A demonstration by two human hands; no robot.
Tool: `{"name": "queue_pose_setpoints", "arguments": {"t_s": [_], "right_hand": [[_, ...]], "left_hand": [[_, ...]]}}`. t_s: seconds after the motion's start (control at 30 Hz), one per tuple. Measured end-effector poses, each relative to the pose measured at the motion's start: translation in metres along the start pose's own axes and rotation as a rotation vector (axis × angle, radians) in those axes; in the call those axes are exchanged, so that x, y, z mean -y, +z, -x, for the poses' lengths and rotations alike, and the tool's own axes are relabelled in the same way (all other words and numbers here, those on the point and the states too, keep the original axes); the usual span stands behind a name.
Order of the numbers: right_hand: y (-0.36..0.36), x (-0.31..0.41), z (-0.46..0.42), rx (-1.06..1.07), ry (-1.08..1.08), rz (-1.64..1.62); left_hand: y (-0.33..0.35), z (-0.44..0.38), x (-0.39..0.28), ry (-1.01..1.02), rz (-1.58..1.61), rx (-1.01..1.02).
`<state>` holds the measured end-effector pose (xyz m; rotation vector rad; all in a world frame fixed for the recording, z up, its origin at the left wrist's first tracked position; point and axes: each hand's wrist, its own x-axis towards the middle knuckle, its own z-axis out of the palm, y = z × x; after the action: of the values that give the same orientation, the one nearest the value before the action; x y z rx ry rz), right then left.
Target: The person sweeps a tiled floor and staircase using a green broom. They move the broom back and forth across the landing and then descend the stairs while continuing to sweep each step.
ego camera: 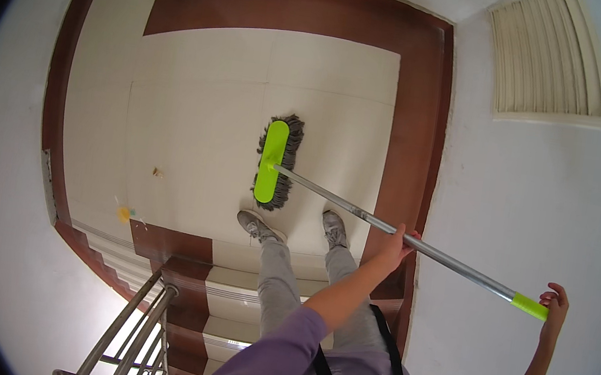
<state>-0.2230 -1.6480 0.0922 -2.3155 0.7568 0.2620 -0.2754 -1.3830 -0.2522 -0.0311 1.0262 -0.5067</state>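
Note:
A mop (271, 162) with a lime-green plate and dark grey strands lies on the beige tiled floor (201, 117). Its metal pole (455, 263) slants down from the right to the head. My left hand (398, 247) is wrapped around the middle of the pole. At the upper end, my right hand (555, 308) is against the green grip (529, 306), with its fingers curled loosely and one raised; the thumb is hidden. My grey shoes (258, 226) stand just behind the mop head.
Small brown litter (157, 172) and a yellow scrap (124, 214) lie at the left. Stairs (236, 327) adjoin the landing behind my feet, beside a metal railing (133, 330). White walls (503, 203) with reddish-brown skirting enclose the floor; a slatted vent (550, 61) is at upper right.

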Motion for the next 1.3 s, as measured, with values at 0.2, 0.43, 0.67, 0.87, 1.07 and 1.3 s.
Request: {"name": "queue_pose_setpoints", "arguments": {"t_s": [0.2,0.43,0.67,0.87,1.07,1.3], "right_hand": [[0.072,0.059,0.023,0.152,-0.05,0.068],[0.264,0.21,-0.001,0.413,-0.316,0.16],[0.534,0.367,0.119,0.705,-0.701,0.248],[0.719,0.349,0.299,1.504,-0.467,0.33],[0.845,0.223,0.512,1.579,-1.337,0.879],[0.845,0.223,0.465,1.568,-1.447,0.619]], "left_hand": [[-0.03,0.049,-0.102,0.183,0.021,0.093],[-0.089,0.062,-0.305,0.371,0.07,0.166],[-0.246,0.161,-0.5,0.878,0.328,0.049],[-0.467,0.28,-0.582,1.032,0.56,-0.325],[-0.612,0.415,-0.568,1.043,0.625,-0.685],[-0.589,0.424,-0.57,0.988,0.68,-0.615]]}}
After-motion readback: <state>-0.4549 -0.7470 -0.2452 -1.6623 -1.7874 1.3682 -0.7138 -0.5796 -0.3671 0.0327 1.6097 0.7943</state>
